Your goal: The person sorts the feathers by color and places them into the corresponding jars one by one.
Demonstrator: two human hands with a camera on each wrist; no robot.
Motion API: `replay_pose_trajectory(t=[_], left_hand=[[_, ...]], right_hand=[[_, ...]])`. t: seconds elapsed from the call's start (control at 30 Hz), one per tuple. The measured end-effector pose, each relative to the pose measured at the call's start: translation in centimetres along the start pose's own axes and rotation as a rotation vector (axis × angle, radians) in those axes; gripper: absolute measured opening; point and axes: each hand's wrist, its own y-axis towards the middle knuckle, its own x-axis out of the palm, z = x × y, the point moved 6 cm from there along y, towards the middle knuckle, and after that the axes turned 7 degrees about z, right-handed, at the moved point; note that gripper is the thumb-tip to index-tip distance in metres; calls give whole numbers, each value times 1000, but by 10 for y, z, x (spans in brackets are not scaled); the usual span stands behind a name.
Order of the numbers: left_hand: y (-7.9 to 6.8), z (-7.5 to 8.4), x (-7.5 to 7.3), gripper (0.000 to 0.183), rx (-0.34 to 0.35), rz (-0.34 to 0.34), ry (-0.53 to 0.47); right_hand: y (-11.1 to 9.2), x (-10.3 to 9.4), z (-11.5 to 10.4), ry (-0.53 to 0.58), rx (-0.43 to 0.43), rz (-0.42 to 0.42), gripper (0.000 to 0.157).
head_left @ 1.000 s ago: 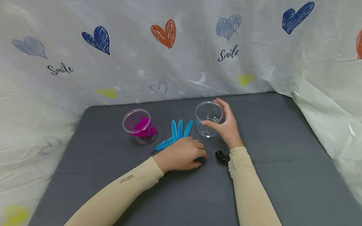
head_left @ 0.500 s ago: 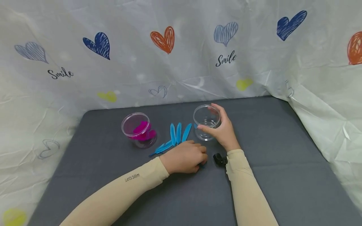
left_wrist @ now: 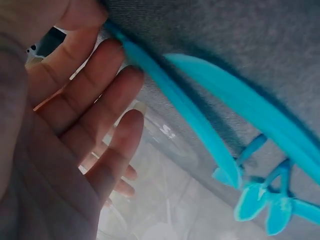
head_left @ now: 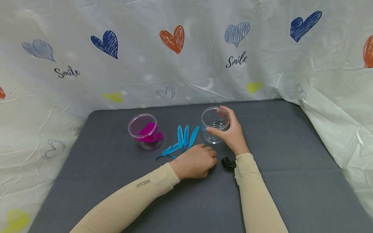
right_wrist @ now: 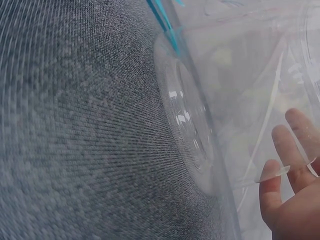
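My right hand point(head_left: 233, 136) grips a clear plastic jar point(head_left: 215, 138) from its right side, thumb in front and fingers behind. The jar stands upright on the table. Left of it, my left hand point(head_left: 196, 163) is low over the table, back of the hand up. In the left wrist view its thumb and forefinger pinch the quill end of a blue feather point(left_wrist: 185, 105); the other fingers are loosely bent. Another blue feather point(left_wrist: 240, 100) lies beside it. Several blue feathers point(head_left: 186, 139) fan out behind the left hand, their lower parts partly hidden by it.
A second clear jar point(head_left: 142, 126) stands at the left with magenta pieces point(head_left: 150, 133) inside. A black wrist camera point(head_left: 228, 163) sits at my right cuff. Grey cloth point(head_left: 291, 194) covers the table, and a printed curtain point(head_left: 201, 71) hangs along its back edge.
The left hand has shifted slightly to the right and its fingers have drawn in; the blue tip seen under them earlier is now hidden in the head view. The right hand keeps its hold on the jar.
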Motion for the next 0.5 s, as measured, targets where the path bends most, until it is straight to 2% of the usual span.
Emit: replay_pose_trajectory(t=[0.17,0.37,0.43,0.5], left_hand=[[-6,-10,-3,7,-43,49,-113],[-19,-33,-22,10,-114,211,-237],[-24,-43,-29,11,-155,250,-319],[-28,-55,-36,10,-216,277,-450]], right_hand=[[1,1,-4,9,3,1,91],[-1,6,-3,5,12,-18,90],[-2,7,-2,-4,14,-23,90],[-3,7,-2,-15,11,-21,90]])
